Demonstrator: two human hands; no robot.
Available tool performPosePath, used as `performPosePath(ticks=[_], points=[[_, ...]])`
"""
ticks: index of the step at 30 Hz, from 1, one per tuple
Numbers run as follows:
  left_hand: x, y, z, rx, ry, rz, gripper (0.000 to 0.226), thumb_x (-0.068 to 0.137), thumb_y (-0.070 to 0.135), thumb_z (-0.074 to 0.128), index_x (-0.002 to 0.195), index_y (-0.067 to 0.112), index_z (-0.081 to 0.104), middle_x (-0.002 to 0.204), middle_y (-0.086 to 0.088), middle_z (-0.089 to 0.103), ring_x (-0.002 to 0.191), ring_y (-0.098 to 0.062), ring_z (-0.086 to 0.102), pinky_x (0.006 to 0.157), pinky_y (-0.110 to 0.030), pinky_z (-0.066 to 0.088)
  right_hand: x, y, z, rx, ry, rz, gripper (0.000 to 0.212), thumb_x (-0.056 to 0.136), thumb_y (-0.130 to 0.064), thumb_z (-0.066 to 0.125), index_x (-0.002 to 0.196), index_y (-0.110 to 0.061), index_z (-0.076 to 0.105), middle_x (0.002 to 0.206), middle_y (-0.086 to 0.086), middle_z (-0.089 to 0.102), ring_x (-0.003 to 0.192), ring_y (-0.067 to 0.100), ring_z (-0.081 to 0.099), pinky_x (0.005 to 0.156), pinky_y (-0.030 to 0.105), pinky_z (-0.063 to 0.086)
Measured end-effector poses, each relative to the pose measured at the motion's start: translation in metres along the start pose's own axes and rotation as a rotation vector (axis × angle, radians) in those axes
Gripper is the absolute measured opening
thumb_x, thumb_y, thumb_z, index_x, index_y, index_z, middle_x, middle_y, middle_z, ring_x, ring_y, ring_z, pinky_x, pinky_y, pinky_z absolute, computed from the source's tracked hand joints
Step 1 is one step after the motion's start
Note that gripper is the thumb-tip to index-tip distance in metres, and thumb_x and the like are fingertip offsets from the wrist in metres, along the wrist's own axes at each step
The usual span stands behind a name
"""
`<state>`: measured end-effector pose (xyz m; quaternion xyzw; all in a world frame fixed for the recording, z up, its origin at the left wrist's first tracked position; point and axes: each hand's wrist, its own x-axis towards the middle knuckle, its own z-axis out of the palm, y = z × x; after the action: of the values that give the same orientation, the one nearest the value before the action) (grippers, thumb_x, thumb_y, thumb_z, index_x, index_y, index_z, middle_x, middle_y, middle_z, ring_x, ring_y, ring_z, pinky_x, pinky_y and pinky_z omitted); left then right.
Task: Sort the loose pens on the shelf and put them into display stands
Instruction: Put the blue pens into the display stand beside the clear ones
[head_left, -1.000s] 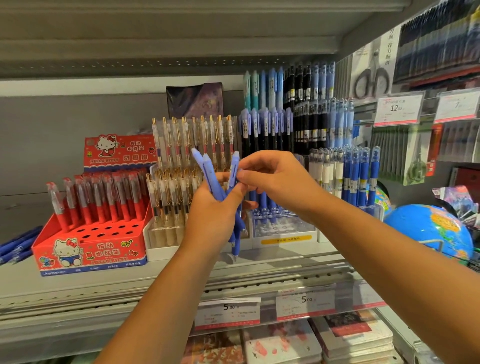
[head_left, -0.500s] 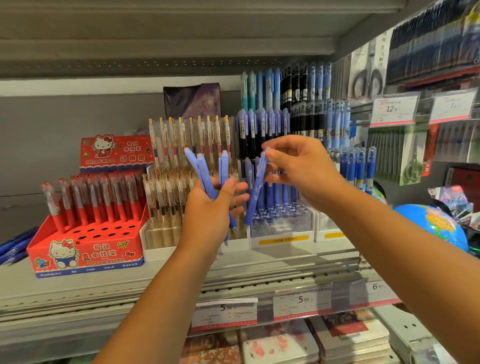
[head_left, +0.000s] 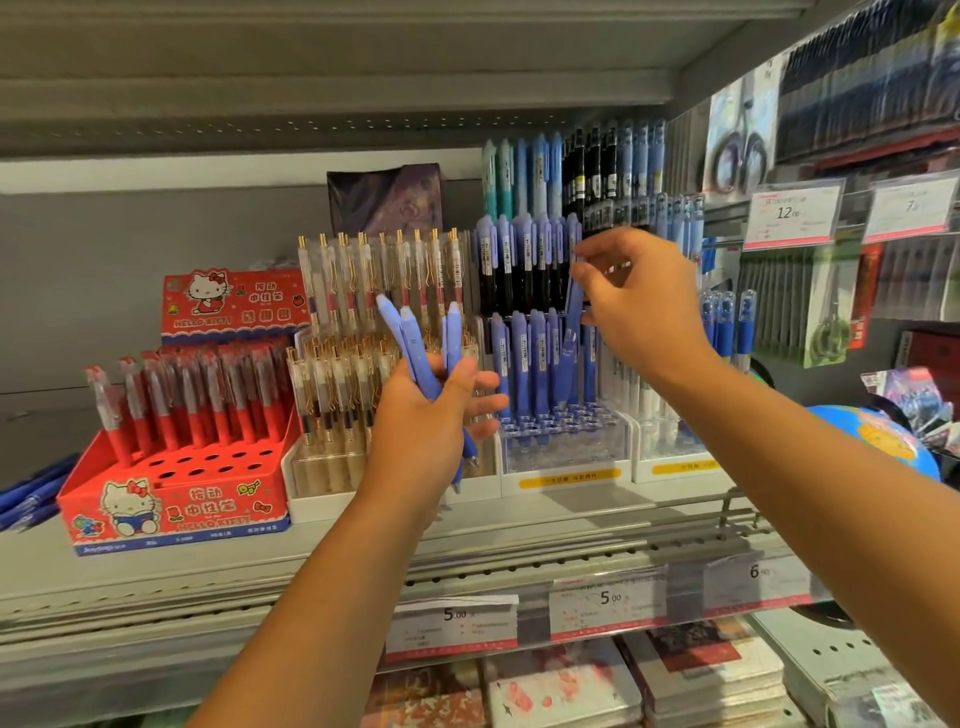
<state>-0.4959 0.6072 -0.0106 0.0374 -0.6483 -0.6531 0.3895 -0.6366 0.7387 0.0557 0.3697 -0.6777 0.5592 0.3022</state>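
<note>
My left hand (head_left: 426, 415) grips a bunch of three periwinkle-blue pens (head_left: 415, 348), their tops fanned upward in front of the clear-and-gold pen stand (head_left: 332, 467). My right hand (head_left: 644, 306) pinches one blue pen (head_left: 573, 296) near its top and holds it upright over the tiered clear stand (head_left: 566, 452), among the blue pens standing there. The lower tip of that pen is hidden among them. More loose blue pens (head_left: 31, 493) lie flat on the shelf at the far left.
A red Hello Kitty box (head_left: 171, 499) with red pens and several open holes stands at left. Taller tiers of black, teal and blue pens rise behind. A white stand (head_left: 675, 467), hanging scissor packs and a globe (head_left: 878, 441) are at right. Price tags line the shelf edge.
My right hand took one blue pen from the bunch in my left hand and carried it up and right to the clear stand. My left hand stayed roughly in place.
</note>
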Motion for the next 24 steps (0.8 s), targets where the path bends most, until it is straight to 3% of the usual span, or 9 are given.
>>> performPosePath(ticks=[4,9,15,24], points=[[0.001,-0.001,0.0,0.007,-0.02,0.0,0.027,0.099,0.019,0.053,0.122,0.006,0.056,0.08,0.0,0.074,0.078,-0.022,0.074,0.068,-0.04,0.062,-0.002,0.003,0.006,-0.061,-0.005,-0.042,0.017,0.095,-0.014,0.062,0.111,-0.012,0.067,0.095,0.003,0.066,0.087,0.02,0.064,0.079,0.041,0.058],[0.001,-0.002,-0.001,0.006,-0.041,-0.007,0.026,0.099,0.02,0.053,0.121,0.005,0.057,0.081,0.0,0.075,0.08,-0.023,0.074,0.066,-0.036,0.062,0.001,0.005,0.01,-0.121,-0.048,-0.057,0.017,0.095,-0.012,0.061,0.112,-0.009,0.066,0.091,0.001,0.062,0.088,0.021,0.063,0.08,0.042,0.058],[0.001,-0.002,-0.001,0.002,-0.049,-0.018,0.024,0.099,0.02,0.054,0.119,0.008,0.057,0.081,0.0,0.075,0.081,-0.024,0.074,0.066,-0.035,0.062,0.0,0.011,0.015,-0.244,-0.184,-0.033,0.021,0.088,-0.022,0.072,0.098,-0.006,0.064,0.087,0.009,0.065,0.071,0.025,0.064,0.071,0.044,0.058],[-0.001,-0.001,0.0,-0.003,-0.071,-0.041,0.006,0.098,0.017,0.057,0.095,0.013,0.06,0.083,-0.004,0.074,0.079,-0.024,0.074,0.066,-0.041,0.063,0.0,0.012,0.017,-0.3,-0.296,0.069,0.022,0.094,-0.024,0.064,0.097,-0.003,0.066,0.075,0.017,0.069,0.066,0.029,0.069,0.072,0.047,0.059]])
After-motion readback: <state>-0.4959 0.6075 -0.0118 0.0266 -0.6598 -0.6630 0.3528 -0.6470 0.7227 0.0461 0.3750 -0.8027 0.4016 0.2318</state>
